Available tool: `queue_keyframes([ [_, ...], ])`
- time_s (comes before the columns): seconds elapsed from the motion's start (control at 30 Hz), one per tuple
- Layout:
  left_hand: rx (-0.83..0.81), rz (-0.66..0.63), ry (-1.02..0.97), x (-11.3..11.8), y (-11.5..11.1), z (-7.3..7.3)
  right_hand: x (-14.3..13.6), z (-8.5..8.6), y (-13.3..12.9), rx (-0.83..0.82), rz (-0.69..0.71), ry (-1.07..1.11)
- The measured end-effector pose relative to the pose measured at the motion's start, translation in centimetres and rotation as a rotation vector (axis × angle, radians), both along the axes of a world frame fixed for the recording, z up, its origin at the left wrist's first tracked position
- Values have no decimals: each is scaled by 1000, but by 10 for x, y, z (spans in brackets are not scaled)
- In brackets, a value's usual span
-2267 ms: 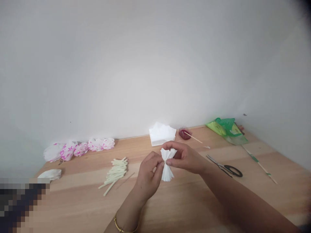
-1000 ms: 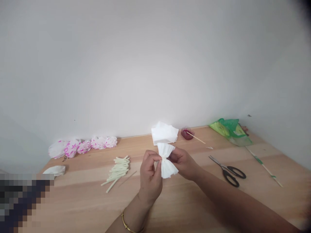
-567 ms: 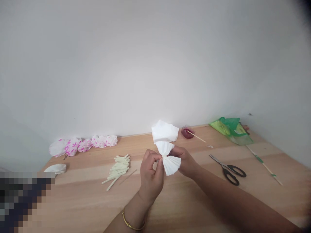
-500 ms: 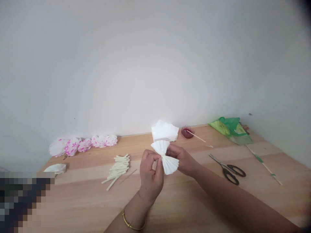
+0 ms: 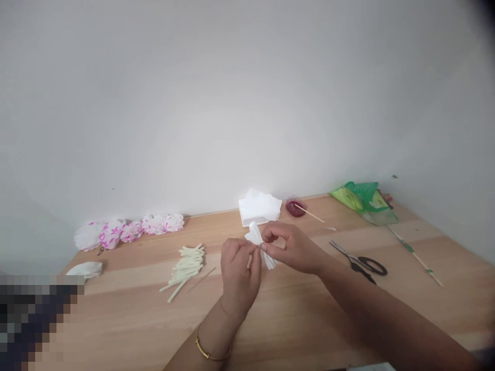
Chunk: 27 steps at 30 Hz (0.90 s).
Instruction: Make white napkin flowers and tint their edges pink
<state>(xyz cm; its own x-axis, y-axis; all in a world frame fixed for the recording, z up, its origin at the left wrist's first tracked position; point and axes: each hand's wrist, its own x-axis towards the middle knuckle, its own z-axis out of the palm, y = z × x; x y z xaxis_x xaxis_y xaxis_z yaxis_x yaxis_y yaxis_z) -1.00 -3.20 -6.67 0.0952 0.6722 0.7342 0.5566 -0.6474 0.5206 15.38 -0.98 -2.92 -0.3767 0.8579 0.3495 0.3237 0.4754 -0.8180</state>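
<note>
A pleated white paper piece [image 5: 254, 235], gathered at its middle, is held between both hands above the wooden table [image 5: 154, 330]. My left hand [image 5: 240, 273] pinches its gathered middle from the left, fingertips together. From the right, my right hand [image 5: 288, 247] closes thumb and fingers on the same middle and hides part of the paper. Just behind the hands lies a stack of white paper sheets [image 5: 260, 208].
Pink-and-white paper puffs [image 5: 131, 231] line the back left. Pale sticks [image 5: 188, 265] lie left of my hands. A dark red dish [image 5: 295, 207] with a stick, scissors [image 5: 361, 263], a green plastic bag [image 5: 363, 201] and a green-banded stick [image 5: 419, 260] are on the right.
My right hand has moved from behind the paper to its gathered middle. The fan-shaped ends now look narrower and turned. The view has shifted slightly.
</note>
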Motion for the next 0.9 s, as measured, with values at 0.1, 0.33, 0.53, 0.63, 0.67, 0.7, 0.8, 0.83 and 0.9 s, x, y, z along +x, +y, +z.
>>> queue_keyframes([
  [0.1, -184, -119, -104, -1, 2, 4, 1, -1, 2, 63, -34, 29],
  [0.33, -908, -529, -703, 1, 10, 4, 7, -5, 7, 296, -43, -44],
  [0.53, -564, -338, -221, -5, 12, 1, 1, -5, 5, 237, -36, -91],
  [0.63, -91, -157, 189, -7, 14, -1, -2, -5, 3, 129, -76, -120],
  [0.67, 20, -118, 269, -6, 15, -2, -3, -6, 3, 92, -88, -129],
  [0.7, 97, -87, 322, -6, 16, -4, -4, -6, 3, 64, -100, -137],
  [0.8, 176, -42, 358, -4, 18, -9, -5, -8, 3, 53, -143, -171],
  [0.83, 160, -47, 348, -3, 19, -10, -5, -8, 3, 82, -160, -196],
  [0.9, 85, -51, 296, -2, 19, -12, -6, -8, 4, 170, -184, -264],
])
